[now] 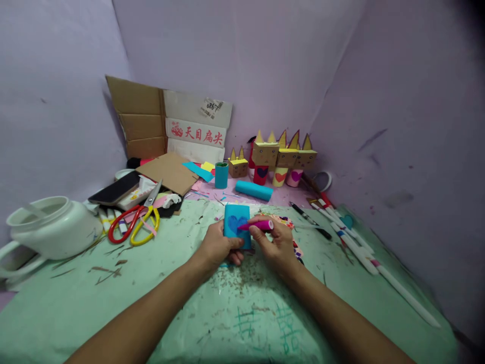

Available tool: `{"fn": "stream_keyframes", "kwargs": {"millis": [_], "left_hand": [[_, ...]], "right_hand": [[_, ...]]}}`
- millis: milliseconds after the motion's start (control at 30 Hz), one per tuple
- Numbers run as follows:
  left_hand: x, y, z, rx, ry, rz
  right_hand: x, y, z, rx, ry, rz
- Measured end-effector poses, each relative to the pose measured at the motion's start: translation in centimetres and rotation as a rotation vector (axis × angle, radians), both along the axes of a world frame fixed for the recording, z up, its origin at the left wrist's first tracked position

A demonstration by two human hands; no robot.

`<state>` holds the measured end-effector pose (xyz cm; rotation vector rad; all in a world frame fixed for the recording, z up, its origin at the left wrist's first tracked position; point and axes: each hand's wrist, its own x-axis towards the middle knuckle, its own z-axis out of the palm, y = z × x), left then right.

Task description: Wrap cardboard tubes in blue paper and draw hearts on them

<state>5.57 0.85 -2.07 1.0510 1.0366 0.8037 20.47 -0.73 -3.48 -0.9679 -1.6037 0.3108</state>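
My left hand [220, 244] grips a bright blue paper piece [229, 237], which looks like a flattened tube, by its lower part. On its front is a darker blue heart [238, 224]. In my right hand [278, 241] is a short magenta marker [261, 225], pinched between thumb and fingers. Its pointed end lies over the heart's right side; whether it touches the paper I cannot tell. Behind my right hand a patterned, colourful item [298, 251] is partly hidden.
Scissors [146, 212], a white pot [56, 227] and a phone [115, 188] lie left. Cardboard [170, 174], a blue roll [253, 190], a blue tube [221, 177] and cardboard-headed figures [266, 154] stand behind. Markers [354, 245] and a black pen [310, 221] lie right.
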Motion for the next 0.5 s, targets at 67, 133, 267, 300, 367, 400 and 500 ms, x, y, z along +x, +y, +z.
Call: {"fn": "stream_keyframes", "kwargs": {"millis": [67, 133, 267, 300, 367, 400, 500], "left_hand": [[0.0, -0.03, 0.06, 0.002, 0.007, -0.001], [0.01, -0.07, 0.14, -0.003, 0.015, -0.001], [0.02, -0.09, 0.21, -0.01, 0.021, 0.009], [0.02, -0.08, 0.21, -0.008, 0.02, 0.009], [0.01, -0.06, 0.21, -0.005, 0.016, 0.005], [0.01, -0.05, 0.22, -0.002, 0.015, 0.003], [0.02, -0.1, 0.3, 0.001, 0.021, -0.001]], "right_hand": [[0.06, -0.03, -0.02, -0.017, 0.013, 0.005], [0.11, 0.01, -0.05, -0.034, 0.044, -0.018], [0.08, 0.17, -0.04, -0.045, 0.069, -0.053], [0.06, 0.19, -0.02, -0.041, 0.063, -0.041], [0.02, 0.18, 0.04, -0.033, 0.055, -0.015], [0.01, 0.16, 0.07, -0.034, 0.055, -0.011], [-0.01, 0.13, 0.14, -0.041, 0.071, -0.041]]}}
